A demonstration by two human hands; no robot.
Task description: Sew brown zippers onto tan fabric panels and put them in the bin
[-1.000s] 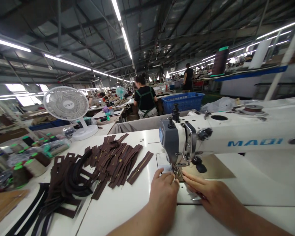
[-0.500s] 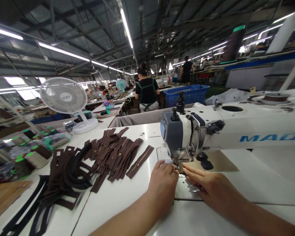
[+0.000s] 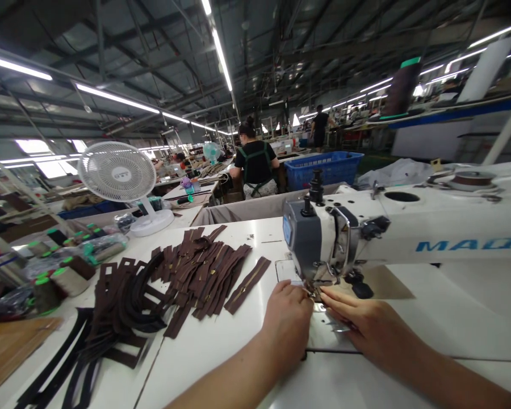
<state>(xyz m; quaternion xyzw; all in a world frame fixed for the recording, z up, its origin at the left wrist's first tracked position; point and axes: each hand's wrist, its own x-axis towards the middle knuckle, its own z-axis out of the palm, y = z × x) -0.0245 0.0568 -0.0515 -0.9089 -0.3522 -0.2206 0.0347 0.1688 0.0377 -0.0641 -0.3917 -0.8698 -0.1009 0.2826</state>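
Note:
Both my hands are at the needle area of a white sewing machine (image 3: 304, 244). My left hand (image 3: 287, 321) rests just left of the presser foot, its fingers curled down on something hidden beneath them. From the right, my right hand (image 3: 366, 321) reaches in with the index finger stretched to a small brown piece (image 3: 317, 293) under the foot. Shiny metal blades, which look like thread snips (image 3: 339, 326), stick out from under its curled lower fingers. To the left lie a pile of brown zipper strips (image 3: 213, 272) and one separate zipper strip (image 3: 247, 285).
Brown cut-out frames (image 3: 111, 318) and black curved strips (image 3: 59, 358) lie further left. Thread cones (image 3: 70, 281) and a white fan (image 3: 118, 173) stand beyond. A blue basket (image 3: 323, 169) and a seated co-worker (image 3: 255, 162) are ahead.
The view has shifted slightly, so the scene sits a little lower and further right. My hands keep nearly the same place beside the presser foot.

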